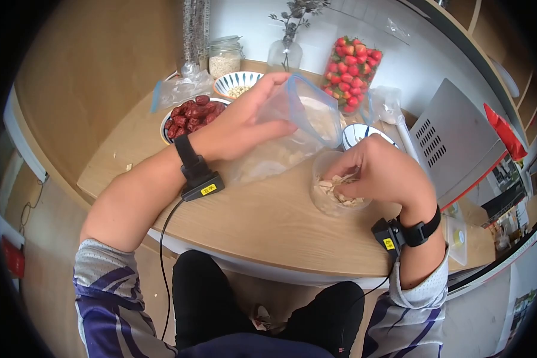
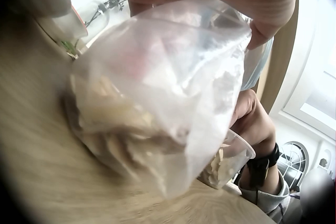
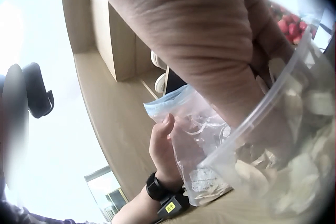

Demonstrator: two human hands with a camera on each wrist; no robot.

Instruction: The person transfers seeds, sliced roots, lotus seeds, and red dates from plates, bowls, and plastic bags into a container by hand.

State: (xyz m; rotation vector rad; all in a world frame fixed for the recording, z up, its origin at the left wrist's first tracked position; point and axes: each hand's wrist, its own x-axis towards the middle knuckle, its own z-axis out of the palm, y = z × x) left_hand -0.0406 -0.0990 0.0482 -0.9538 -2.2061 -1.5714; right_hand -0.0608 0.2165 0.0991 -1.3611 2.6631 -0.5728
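My left hand (image 1: 241, 125) grips a clear zip bag (image 1: 277, 152) near its blue-edged mouth, thumb on the near side. The bag stands open, its mouth tipped toward the right, and pale dried slices (image 2: 123, 148) lie in its bottom, close over the tabletop. To its right is a clear plastic tub (image 3: 247, 129) holding pale dried slices (image 1: 347, 201) of the same look. My right hand (image 1: 385, 173) reaches down into this tub, thumb and fingers curled and pinching among the slices. The tub's wall and the slices partly hide those fingertips.
Behind the bag are a bowl of red dates (image 1: 191, 116), a striped bowl (image 1: 238, 79), a lidded glass jar (image 1: 225, 56) and a vase (image 1: 284, 56). Strawberries (image 1: 352, 68) in a clear container stand at the back. A blue-lined bowl (image 1: 364, 132) and a grey appliance (image 1: 453, 137) are on the right.
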